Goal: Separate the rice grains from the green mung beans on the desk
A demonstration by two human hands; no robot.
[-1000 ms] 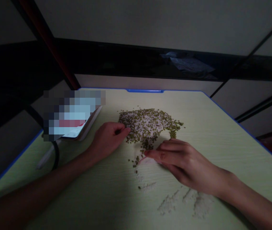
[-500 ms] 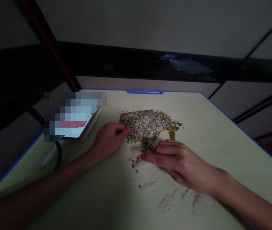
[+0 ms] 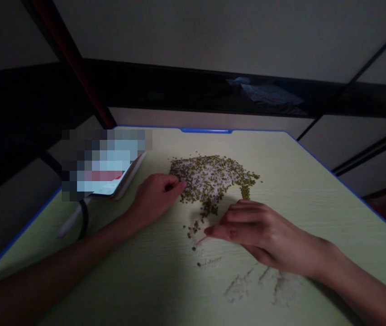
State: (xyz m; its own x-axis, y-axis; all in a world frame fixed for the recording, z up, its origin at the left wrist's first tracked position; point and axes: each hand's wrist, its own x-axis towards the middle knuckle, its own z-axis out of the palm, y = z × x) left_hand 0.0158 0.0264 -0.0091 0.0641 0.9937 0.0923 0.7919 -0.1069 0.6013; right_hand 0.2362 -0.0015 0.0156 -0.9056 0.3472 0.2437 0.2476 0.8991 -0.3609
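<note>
A pile of green beans mixed with white grains [image 3: 213, 177] lies in the middle of a pale green table [image 3: 308, 190]. My left hand [image 3: 155, 195] rests loosely curled at the pile's left edge, its fingertips touching the grains. My right hand [image 3: 250, 228] lies just below the pile, fingers stretched together and pressed flat on the table, with a thin streak of white grains [image 3: 200, 241] at their tips. A few loose beans [image 3: 193, 228] are scattered beside those fingertips. Neither hand holds anything I can make out.
A lit phone [image 3: 107, 174] leans at the table's left side, with a cable [image 3: 81, 216] running down from it. Smears of separated white grains [image 3: 264, 285] lie near my right wrist. Blue edging rims the table; dark bars and a wall stand behind.
My right hand has dragged a little toward me and to the right, pulling white grains out of the pile. My left hand has stayed in place.
</note>
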